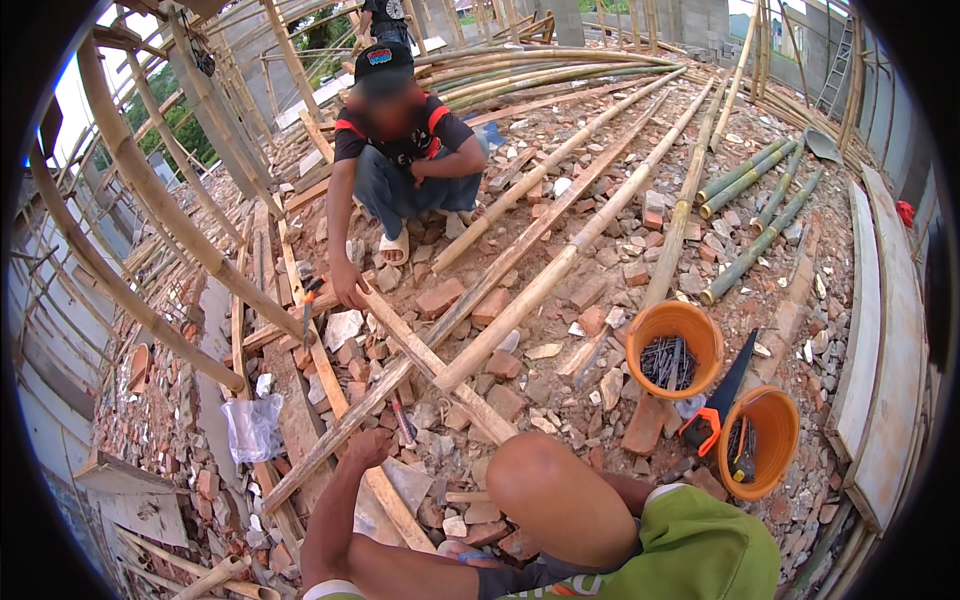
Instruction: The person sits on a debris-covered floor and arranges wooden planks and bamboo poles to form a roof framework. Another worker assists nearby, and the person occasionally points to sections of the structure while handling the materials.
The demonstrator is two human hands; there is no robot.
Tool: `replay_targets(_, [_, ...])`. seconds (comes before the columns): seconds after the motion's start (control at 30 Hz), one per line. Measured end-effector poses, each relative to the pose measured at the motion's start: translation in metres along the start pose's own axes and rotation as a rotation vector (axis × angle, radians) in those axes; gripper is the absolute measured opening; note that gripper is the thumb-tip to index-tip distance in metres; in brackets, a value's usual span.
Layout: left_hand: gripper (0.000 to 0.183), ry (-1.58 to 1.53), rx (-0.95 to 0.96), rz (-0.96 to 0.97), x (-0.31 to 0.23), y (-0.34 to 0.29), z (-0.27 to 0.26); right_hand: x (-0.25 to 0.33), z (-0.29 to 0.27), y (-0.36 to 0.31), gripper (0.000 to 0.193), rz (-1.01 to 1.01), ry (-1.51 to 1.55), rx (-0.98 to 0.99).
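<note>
- Bright green shirt cloth (700, 550) is filling the foreground near 5 o'clock, with a bent bare knee (545, 480) rising beside it.
- Just beside a long, narrow, weathered wooden plank (490, 278), the left hand (365, 447) is hovering or resting at 7 o'clock, fingers turning from view; whether it is clenching or grasping anything, I cannot tell.
- Behind the knee, the right hand is hiding; its state cannot be told.
- That plank is running from 7 o'clock toward 1 o'clock, crossing a shorter pale wooden board (430, 358) below left of centre.
- A peeled, tan bamboo pole (575, 245) is stretching toward 1 o'clock, its near end meeting the board.
- At 9 o'clock a co-worker's hand (347, 285) is touching the board's far end; the co-worker (400, 150), wearing a black cap, is crouching at 11 o'clock.
- A crumpled clear plastic bag (253, 428) is lying at 8 o'clock.
- Between 3 and 4 o'clock, a round orange plastic bucket (708, 340) is holding dark nails (668, 362), and a black-bladed, orange-handled handsaw (733, 378) is leaning near a second orange bucket (780, 430).
- Broken red brick rubble (500, 365) is covering the ground.
</note>
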State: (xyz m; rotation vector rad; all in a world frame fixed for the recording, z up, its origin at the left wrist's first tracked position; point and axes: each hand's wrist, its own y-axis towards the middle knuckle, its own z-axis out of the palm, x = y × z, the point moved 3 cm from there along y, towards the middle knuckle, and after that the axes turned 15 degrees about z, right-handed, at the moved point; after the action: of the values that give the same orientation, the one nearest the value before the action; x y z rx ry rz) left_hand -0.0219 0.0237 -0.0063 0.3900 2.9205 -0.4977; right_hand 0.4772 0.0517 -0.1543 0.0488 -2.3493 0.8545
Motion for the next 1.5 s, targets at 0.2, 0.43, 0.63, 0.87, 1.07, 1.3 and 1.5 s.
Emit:
replay_targets(0.2, [0.028,-0.003,-0.005,0.073,-0.002,0.02,0.024,0.003,0.002,0.0,0.042,-0.004,-0.001,0.009])
replay_targets(0.43, [0.029,0.104,0.027,0.111,-0.005,0.028,0.027,0.004,0.004,-0.003,0.042,-0.012,0.001,0.019])
replay_targets(0.63, [0.028,0.015,-0.096,0.109,-0.006,0.022,0.018,0.005,0.007,-0.004,0.042,-0.013,0.006,0.03])
replay_targets(0.87, [0.029,0.123,0.07,0.104,-0.014,0.018,0.007,0.009,0.007,-0.005,0.042,-0.008,0.037,0.045])
replay_targets(1.07, [0.026,-0.009,-0.041,0.005,0.013,0.006,0.027,0.036,0.01,-0.002,0.042,-0.057,0.184,0.147])
replay_targets(1.3, [0.025,-0.602,-0.569,-0.101,-0.003,0.03,-0.022,0.124,0.017,-0.038,0.042,-0.063,0.827,0.731])
replay_targets(1.5, [0.027,-0.705,-0.812,-0.17,-0.028,0.066,-0.058,0.143,-0.01,-0.046,0.042,-0.07,0.921,0.727])
